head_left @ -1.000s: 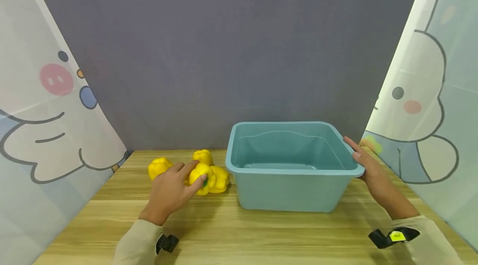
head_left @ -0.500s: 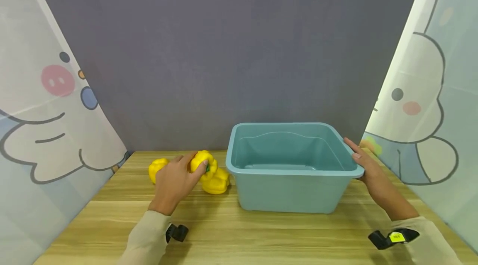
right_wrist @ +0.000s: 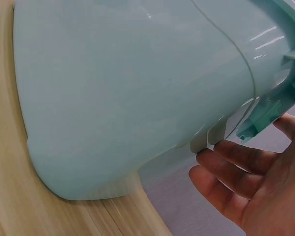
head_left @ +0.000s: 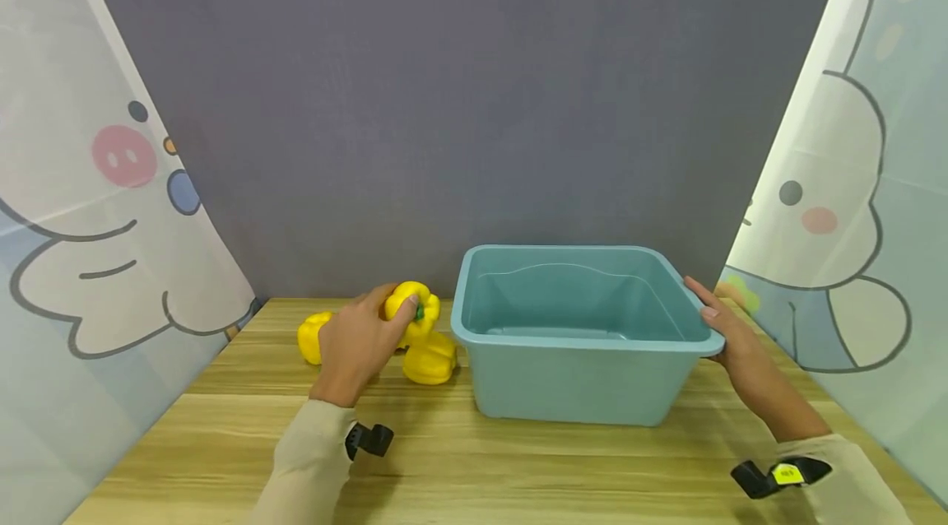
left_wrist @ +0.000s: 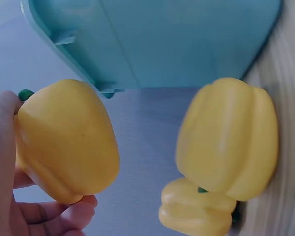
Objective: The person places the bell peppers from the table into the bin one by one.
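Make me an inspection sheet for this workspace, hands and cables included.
Surface: wood-grain table.
Job's things: one yellow pepper held off the table; other yellow peppers lying on it; teal bin standing upright.
Clutter: nothing seen.
Hands: left hand grips the raised pepper; right hand holds the bin's rim.
Cables: nothing seen.
Surroundings: dark grey backdrop behind, cartoon-printed sheets at both sides.

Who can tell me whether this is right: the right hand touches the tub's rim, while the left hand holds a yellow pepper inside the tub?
Not quite: the left hand holds the yellow pepper outside the tub, to its left, as the head view shows. The right hand does touch the tub's rim.
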A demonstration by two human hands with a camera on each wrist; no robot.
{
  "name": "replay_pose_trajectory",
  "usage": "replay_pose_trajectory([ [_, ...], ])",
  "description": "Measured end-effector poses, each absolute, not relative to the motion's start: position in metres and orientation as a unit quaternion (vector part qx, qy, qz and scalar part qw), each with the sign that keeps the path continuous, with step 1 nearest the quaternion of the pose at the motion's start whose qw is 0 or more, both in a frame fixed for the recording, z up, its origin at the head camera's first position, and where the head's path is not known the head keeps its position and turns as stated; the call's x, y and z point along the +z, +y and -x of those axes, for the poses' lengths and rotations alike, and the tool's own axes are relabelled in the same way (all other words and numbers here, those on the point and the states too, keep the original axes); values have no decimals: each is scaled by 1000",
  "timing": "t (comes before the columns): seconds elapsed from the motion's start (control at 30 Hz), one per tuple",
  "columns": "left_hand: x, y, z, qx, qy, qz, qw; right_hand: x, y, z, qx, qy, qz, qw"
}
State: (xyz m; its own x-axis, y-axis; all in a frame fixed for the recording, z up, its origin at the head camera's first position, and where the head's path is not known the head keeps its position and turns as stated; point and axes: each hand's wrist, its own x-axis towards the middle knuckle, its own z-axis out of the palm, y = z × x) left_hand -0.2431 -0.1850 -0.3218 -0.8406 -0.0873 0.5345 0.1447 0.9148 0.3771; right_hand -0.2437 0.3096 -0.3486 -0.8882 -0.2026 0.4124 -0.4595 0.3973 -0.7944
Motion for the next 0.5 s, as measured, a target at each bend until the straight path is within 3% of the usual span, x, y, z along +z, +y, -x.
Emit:
replay_pose_trajectory([
  [0.5, -305, -168, 251, -264, -907, 5, 328, -351, 310, 246, 513, -822, -204, 138],
])
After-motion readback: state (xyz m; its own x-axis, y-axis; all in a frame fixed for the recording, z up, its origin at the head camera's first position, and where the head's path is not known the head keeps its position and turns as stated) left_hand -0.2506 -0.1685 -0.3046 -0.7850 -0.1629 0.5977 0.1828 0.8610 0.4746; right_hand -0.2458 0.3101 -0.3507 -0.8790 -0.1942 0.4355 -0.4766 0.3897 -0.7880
